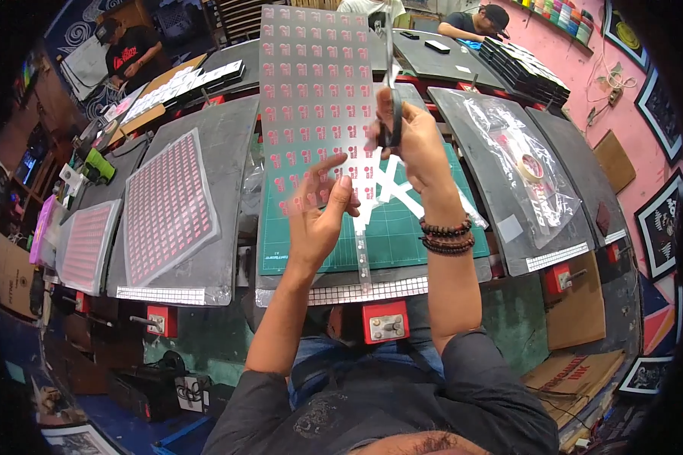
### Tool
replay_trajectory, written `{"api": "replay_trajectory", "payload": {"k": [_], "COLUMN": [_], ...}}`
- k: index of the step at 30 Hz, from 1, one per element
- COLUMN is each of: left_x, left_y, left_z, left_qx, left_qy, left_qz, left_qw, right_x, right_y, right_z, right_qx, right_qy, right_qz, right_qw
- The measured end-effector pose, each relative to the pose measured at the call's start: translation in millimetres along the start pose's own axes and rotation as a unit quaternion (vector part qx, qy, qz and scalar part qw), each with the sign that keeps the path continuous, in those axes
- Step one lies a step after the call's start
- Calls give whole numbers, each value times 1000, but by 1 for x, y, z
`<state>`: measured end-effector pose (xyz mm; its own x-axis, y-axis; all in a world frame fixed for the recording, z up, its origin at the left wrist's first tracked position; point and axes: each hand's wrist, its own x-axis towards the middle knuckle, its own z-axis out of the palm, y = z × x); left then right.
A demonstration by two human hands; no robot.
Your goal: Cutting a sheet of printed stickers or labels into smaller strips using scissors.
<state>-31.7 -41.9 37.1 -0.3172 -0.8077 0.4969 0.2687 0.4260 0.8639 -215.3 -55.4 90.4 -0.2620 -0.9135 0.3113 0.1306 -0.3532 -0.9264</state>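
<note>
My left hand holds a translucent sheet printed with rows of small pink marks. Its thumb is in front and its fingers show through from behind. In my right hand is a pair of scissors with black handles, blades pointing away from me along the sheet's right edge. Whether the blades are parted is unclear. Below lies a green cutting mat with white strips on it, some crossing. A narrow printed strip hangs over the mat toward its near edge.
More pink-printed sheets lie on the dark boards to the left. On the right board are a tape roll and clear plastic bags. Black boxes are stacked far right. Other people work at the far left and far right.
</note>
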Motion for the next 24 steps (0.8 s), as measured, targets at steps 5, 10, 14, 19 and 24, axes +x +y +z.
{"api": "replay_trajectory", "payload": {"k": [5, 10, 14, 19, 24], "left_x": [5, 9, 9, 9, 9], "left_y": [1, 4, -1, -5, -2], "left_z": [1, -8, -9, -11, -9], "left_qx": [-13, -30, -8, -7, -38], "left_qy": [48, 113, 93, 79, 91], "left_qz": [0, 12, 44, 79, 73], "left_qw": [999, 993, 995, 994, 992], "right_x": [-42, -85, -120, -155, -165], "right_y": [-5, -4, 6, 27, 40], "right_z": [-31, -70, -77, -46, -27], "right_qx": [-24, -94, -94, -218, -175], "right_qy": [8, 13, -28, -86, -107], "right_qz": [-2, 4, 26, 159, 171], "right_qw": [1000, 995, 995, 959, 963]}}
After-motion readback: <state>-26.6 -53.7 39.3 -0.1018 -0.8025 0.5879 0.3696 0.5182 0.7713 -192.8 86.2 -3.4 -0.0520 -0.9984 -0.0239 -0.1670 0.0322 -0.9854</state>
